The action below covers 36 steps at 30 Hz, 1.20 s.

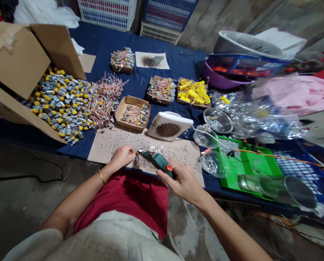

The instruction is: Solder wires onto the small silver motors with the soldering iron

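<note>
Over at the left of the frame, a big box (19, 61) lies open on the worktop (102, 40), motors (64, 105) spilling from its mouth, with a heap of wired parts (107, 94) to their right. Next along, a shallow box (121, 108), wired parts inside; up and right of it, two more filled boxes (180, 95) side by side. At centre, a grilled unit (168, 126) stands at the back of a flat sheet (102, 145), small parts scattered across it, a power tool (158, 159) above. Right of the sheet come two cups (205, 137), then a divided tray (263, 163); behind, a bowl (229, 127) beside plastic bags (251, 116). Upper right, stacked basins (224, 45); along the top, crates (107, 12).
</note>
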{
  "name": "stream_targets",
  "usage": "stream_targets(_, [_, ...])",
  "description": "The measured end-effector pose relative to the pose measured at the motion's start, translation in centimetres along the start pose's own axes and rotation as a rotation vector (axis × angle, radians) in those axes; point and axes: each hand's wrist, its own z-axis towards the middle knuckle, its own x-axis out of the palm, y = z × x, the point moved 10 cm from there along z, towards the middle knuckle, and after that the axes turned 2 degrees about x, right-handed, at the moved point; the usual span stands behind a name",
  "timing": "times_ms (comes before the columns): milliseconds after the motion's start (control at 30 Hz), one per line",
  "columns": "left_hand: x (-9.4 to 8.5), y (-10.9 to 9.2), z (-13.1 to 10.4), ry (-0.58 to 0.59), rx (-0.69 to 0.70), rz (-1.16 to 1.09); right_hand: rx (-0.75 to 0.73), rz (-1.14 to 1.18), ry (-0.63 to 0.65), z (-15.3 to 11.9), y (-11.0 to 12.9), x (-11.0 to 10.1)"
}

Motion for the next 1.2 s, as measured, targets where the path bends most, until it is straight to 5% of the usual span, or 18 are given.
stream_targets(433, [-0.1,-0.2,0.1,0.0,0.017,-0.002,0.338,0.157,-0.301,-5.9,-6.0,-2.5])
stream_targets(767, [-0.2,-0.2,0.3,0.002,0.026,-0.011,0.811,0.786,-0.527,-13.2,-12.4,3.3])
stream_targets(1200, [0.1,0.1,0.4,0.092,0.044,-0.076,0.876,0.939,-0.592,-15.2,-13.7,4.7])
